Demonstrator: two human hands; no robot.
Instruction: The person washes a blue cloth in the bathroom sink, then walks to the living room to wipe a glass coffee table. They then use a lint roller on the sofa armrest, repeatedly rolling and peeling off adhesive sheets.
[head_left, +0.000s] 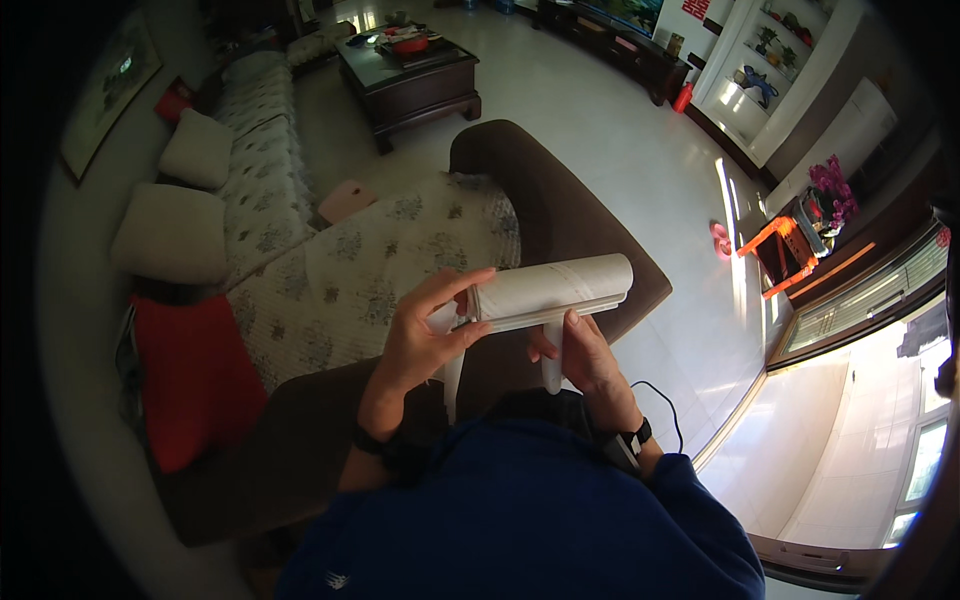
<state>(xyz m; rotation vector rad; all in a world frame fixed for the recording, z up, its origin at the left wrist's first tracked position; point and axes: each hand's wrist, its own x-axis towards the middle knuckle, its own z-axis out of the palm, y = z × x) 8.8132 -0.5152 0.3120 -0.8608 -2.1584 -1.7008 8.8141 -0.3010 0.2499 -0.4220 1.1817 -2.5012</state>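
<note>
A white lint roller (555, 289) with a sticky-paper roll lies across both hands, over the edge of a brown sofa. My left hand (420, 330) grips the roller's left end between thumb and fingers. A white strip hangs down below that hand; whether it is paper or plastic I cannot tell. My right hand (592, 356) is closed around the short white handle (553, 358), its thumb near the top of the handle. Part of the roll's left end is hidden by my left fingers.
The brown sofa (577, 202) bears a floral quilted cover (360, 277), cream cushions (171, 232) and a red cushion (195, 375). Beyond it stands a dark wooden coffee table (412, 94) with items on it. A black cable (667, 397) curves at the right; an orange-framed stand (780, 255) is farther off.
</note>
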